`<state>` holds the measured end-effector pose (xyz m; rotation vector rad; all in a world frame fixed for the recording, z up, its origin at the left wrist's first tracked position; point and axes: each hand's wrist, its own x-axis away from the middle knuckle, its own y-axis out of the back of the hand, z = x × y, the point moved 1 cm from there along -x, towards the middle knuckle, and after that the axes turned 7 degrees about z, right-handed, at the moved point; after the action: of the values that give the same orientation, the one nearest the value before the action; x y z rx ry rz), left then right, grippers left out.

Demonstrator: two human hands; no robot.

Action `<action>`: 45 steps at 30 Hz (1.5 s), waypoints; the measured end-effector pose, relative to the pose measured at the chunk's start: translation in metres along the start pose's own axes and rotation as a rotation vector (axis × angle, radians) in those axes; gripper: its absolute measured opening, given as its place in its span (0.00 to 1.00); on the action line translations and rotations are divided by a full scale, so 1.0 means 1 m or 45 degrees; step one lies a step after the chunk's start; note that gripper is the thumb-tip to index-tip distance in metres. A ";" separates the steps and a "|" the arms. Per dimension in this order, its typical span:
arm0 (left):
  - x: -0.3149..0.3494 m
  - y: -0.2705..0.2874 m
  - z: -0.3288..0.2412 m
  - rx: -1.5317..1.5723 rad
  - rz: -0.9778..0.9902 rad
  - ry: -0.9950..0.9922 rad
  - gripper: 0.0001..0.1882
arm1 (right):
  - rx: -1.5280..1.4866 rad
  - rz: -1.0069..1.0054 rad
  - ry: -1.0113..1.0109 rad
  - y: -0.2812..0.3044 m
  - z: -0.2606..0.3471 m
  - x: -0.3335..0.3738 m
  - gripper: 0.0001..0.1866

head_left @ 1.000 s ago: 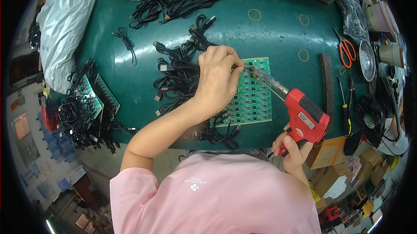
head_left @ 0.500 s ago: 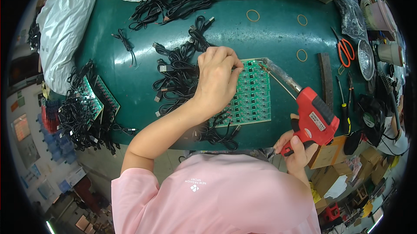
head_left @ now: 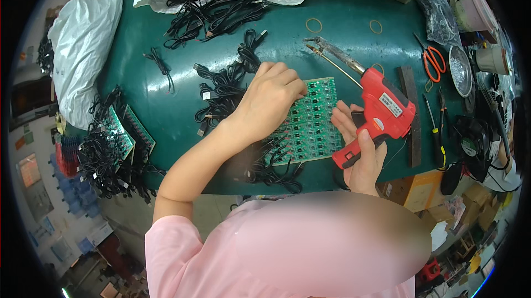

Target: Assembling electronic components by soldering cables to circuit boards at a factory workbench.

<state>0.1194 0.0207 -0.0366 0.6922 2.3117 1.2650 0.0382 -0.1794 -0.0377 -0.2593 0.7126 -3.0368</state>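
My right hand [head_left: 362, 151] grips the handle of a red soldering gun [head_left: 381, 104], fingers partly uncurled beside the trigger. Its metal tip and thin feed tube point past the far edge of a green circuit board panel [head_left: 312, 118], clear of it. Rows of small parts cover the panel, and thin cable ends lie along its lower left. Over the panel's upper left, my left hand [head_left: 272, 99] is closed in a pinch; whatever its fingertips hold is hidden. Bundled black USB cables [head_left: 221, 85] lie just left of that hand, and more cables [head_left: 276, 176] at the panel's near edge.
Finished-looking boards with cables [head_left: 119, 137] pile up at the left near a white bag [head_left: 86, 49]. More cables [head_left: 215, 13] spill from a bag at the back. Orange-handled scissors [head_left: 434, 63], a screwdriver [head_left: 437, 137], a dark bar [head_left: 409, 115] and rubber bands [head_left: 313, 25] lie rightward.
The soldering gun has moved left and away from me, its tip leaving the panel's far edge. My right fingers have loosened around the trigger. My left hand stays pinched over the panel.
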 end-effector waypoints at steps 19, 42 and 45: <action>0.001 -0.003 -0.004 0.068 0.019 0.120 0.05 | 0.212 0.056 -0.119 0.008 0.025 0.031 0.28; 0.000 -0.007 0.002 0.147 0.074 0.116 0.05 | 0.304 -0.006 -0.241 0.030 0.020 0.076 0.18; -0.001 -0.007 0.002 0.146 0.071 0.114 0.05 | 0.290 -0.015 -0.271 0.028 0.022 0.076 0.18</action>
<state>0.1200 0.0186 -0.0435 0.7574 2.4693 1.2179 -0.0337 -0.2185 -0.0185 -0.5700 0.3505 -3.0008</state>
